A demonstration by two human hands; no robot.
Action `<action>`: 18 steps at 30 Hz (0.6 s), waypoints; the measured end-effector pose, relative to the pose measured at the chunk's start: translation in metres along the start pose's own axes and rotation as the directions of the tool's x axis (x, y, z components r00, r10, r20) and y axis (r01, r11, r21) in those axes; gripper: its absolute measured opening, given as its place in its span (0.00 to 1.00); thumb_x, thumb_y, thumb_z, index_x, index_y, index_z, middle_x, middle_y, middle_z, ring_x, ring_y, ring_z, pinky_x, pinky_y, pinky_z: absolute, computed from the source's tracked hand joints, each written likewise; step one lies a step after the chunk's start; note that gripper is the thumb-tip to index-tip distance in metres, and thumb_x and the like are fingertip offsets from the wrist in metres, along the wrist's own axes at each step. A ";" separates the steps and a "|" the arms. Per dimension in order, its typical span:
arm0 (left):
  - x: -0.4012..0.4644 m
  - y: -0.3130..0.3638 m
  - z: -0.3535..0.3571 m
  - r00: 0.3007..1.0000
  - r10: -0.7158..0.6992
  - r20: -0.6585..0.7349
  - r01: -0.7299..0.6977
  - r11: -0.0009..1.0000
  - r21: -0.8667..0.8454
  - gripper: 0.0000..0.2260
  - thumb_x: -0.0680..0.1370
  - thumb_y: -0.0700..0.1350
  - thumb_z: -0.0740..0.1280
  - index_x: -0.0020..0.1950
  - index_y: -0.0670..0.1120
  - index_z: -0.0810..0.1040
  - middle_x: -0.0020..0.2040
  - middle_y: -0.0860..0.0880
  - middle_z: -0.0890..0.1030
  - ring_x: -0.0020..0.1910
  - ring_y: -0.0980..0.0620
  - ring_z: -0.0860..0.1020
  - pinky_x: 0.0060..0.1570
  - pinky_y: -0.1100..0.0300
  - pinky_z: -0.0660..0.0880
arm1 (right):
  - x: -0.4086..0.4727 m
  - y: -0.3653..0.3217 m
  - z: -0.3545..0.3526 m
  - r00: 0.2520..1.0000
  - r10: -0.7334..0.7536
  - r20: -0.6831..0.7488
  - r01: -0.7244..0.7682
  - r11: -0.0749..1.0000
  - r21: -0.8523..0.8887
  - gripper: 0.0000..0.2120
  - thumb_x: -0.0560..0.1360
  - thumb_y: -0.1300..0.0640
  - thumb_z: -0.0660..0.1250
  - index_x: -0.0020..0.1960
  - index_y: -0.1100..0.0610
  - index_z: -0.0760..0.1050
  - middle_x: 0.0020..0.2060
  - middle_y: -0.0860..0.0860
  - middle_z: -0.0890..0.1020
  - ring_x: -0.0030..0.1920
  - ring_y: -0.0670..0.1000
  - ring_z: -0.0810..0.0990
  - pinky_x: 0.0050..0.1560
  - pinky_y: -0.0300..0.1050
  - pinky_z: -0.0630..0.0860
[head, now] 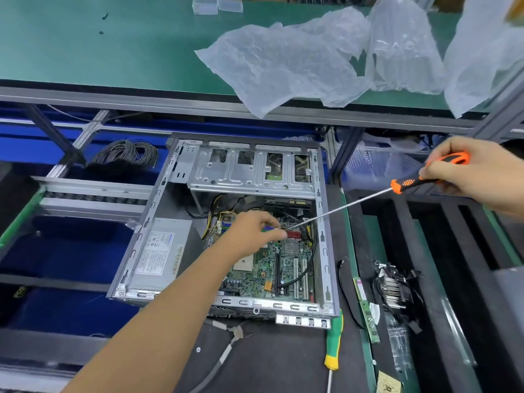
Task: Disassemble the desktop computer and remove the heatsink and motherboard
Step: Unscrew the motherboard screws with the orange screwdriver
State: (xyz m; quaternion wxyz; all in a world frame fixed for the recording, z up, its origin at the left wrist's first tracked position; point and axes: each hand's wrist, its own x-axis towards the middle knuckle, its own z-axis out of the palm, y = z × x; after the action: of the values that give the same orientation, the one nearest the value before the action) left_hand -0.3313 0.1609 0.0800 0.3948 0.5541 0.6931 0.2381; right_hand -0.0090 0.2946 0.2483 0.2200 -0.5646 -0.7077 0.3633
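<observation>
1. I hold the long orange screwdriver (408, 184) in my right hand (479, 173), fingers wrapped round the handle; its tip meets my left hand (255, 231), whose fingertips pinch at something too small to tell.
2. I judge the risk to be the tip slipping and gouging the motherboard (272, 265), or a loosened screw dropping among components.
3. The motherboard lies flat in the open case (323, 242), green, CPU socket bare, cables attached.
</observation>
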 end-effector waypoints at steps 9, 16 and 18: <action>0.027 0.024 0.016 0.975 0.221 -0.019 -0.194 0.892 0.409 0.11 0.78 0.54 0.68 0.55 0.52 0.83 0.50 0.50 0.82 0.49 0.48 0.78 0.45 0.55 0.75 | -0.010 -0.093 0.023 0.976 -0.193 0.101 0.218 0.873 -0.437 0.11 0.60 0.42 0.69 0.40 0.43 0.74 0.32 0.41 0.78 0.33 0.47 0.74 0.32 0.43 0.68; 0.036 0.017 0.019 0.979 0.204 -0.020 -0.175 0.881 0.439 0.11 0.78 0.53 0.68 0.54 0.49 0.84 0.48 0.48 0.83 0.46 0.47 0.79 0.41 0.55 0.74 | -0.001 -0.126 0.052 0.932 -0.298 0.207 0.363 0.757 -0.543 0.11 0.62 0.42 0.69 0.39 0.46 0.72 0.32 0.44 0.77 0.34 0.44 0.73 0.31 0.41 0.65; 0.037 0.013 0.021 0.981 0.195 -0.009 -0.171 0.882 0.439 0.11 0.78 0.52 0.68 0.54 0.48 0.84 0.48 0.47 0.83 0.46 0.46 0.79 0.42 0.55 0.75 | 0.003 -0.128 0.060 0.922 -0.308 0.235 0.387 0.744 -0.544 0.12 0.62 0.42 0.68 0.39 0.46 0.72 0.33 0.45 0.77 0.35 0.46 0.74 0.30 0.42 0.66</action>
State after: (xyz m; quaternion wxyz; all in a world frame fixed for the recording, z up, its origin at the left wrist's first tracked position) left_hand -0.3098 0.1979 0.0673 0.2179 0.6848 0.6836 0.1277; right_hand -0.1345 0.2688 0.3071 0.0547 -0.4374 -0.8898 0.1182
